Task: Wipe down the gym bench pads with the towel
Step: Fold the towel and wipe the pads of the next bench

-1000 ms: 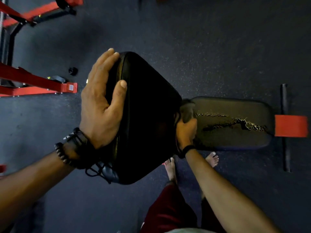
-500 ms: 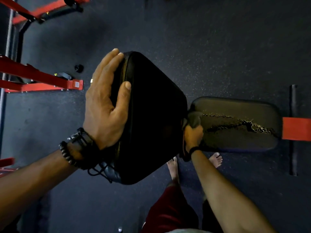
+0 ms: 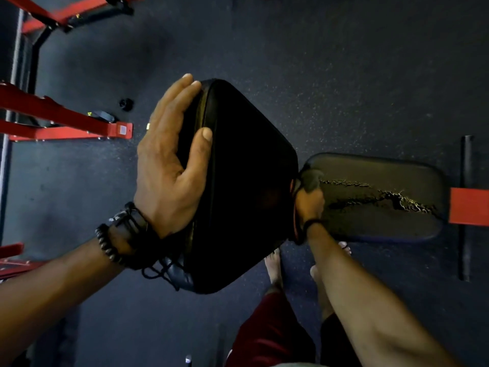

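Dark speckled rubber gym floor [image 3: 344, 75], red rack frame [image 3: 66, 123] off to the left. Left hand [image 3: 169, 165] wrapped over the top edge of the raised back pad [image 3: 246, 186], thumb on the front face, fingers round behind. Right hand [image 3: 308, 202] bunched round a dark towel [image 3: 311, 180], pressing it onto the cracked seat pad [image 3: 375, 197] right at the hinge end.

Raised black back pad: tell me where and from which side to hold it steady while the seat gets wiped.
Hold the raised black padded back pad at its upper rounded edge, coming from the person's left. The left hand does so now: fingers along the back, thumb across the front face. That edge is narrow enough to span, and it leaves the right hand free with the dark towel.
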